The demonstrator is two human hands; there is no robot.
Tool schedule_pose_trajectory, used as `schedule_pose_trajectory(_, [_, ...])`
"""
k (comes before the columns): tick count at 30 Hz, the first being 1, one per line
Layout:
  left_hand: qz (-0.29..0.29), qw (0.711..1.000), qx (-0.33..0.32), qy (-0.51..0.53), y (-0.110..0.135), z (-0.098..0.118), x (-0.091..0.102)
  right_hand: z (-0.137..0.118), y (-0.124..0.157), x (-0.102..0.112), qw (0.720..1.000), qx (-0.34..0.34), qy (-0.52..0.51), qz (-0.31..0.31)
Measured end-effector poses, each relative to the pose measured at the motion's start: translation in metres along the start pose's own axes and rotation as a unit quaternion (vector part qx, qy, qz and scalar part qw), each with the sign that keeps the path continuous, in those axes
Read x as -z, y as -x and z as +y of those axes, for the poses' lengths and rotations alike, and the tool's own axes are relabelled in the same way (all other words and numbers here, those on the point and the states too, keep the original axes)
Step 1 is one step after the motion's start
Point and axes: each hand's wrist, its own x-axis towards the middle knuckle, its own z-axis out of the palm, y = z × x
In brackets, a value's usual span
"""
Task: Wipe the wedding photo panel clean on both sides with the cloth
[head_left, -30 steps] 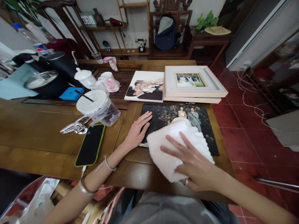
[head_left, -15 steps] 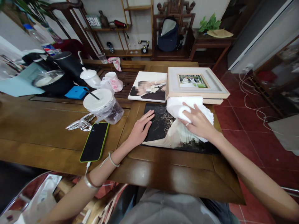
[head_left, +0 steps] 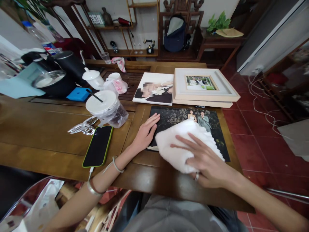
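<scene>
A dark photo print (head_left: pixel 217 129) showing two people in wedding clothes lies flat on the wooden table in front of me. My left hand (head_left: pixel 146 132) rests open at its left edge, fingers stretched out and touching it. Over the print's lower part spreads a white towel (head_left: pixel 172 137), its near corner reaching past the print onto the wood. My right hand (head_left: pixel 205 161), with a ring on it, presses on the towel and grips its near edge, fingers fanned across the top. The towel covers much of the picture.
Behind the print are a white-edged photo panel (head_left: pixel 154 88) and stacked pale picture frames (head_left: pixel 205 96). To the left lie a phone (head_left: pixel 98 146) on a cable, silver scissors (head_left: pixel 84 126) and a lidded cup (head_left: pixel 106 108) in plastic. The table's right edge borders red floor tiles.
My right hand has drawn the towel from the print's far side toward me, uncovering the two pictured people and covering the pale dress train. My left hand has stayed in place.
</scene>
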Motion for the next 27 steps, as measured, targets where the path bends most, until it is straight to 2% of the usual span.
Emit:
schedule_pose_trajectory(3, [0.0,1.0,0.0,-0.001,0.0,0.0,0.0,0.024,-0.009,0.008,0.996,-0.064,0.045,0.031])
schedule_pose_trajectory(7, [0.003,1.0,0.006,0.007,0.001,0.004,0.0,0.043,-0.043,0.012,0.985,-0.151,0.063,0.059])
schedule_pose_trajectory(11, [0.036,0.998,0.021,0.038,0.002,0.007,0.002,0.042,-0.08,0.007,0.986,-0.151,0.053,0.057])
schedule_pose_trajectory(14, [0.07,0.996,0.012,0.062,0.003,0.008,0.002,0.032,-0.088,-0.002,0.992,-0.109,0.043,0.04])
schedule_pose_trajectory(18, [0.078,0.994,0.003,0.078,0.004,0.008,0.002,0.004,-0.063,-0.013,1.0,-0.012,0.006,-0.005])
schedule_pose_trajectory(21, [0.072,0.994,0.008,0.078,0.004,0.007,0.002,-0.02,-0.032,-0.012,0.999,0.016,-0.036,-0.027])
schedule_pose_trajectory(24, [0.049,0.998,0.015,0.045,0.003,0.006,0.001,-0.032,-0.006,-0.001,0.998,-0.015,-0.061,-0.022])
schedule_pose_trajectory(27, [0.028,0.999,0.018,0.008,0.002,0.004,0.0,-0.024,0.018,0.016,0.994,-0.076,-0.042,0.062])
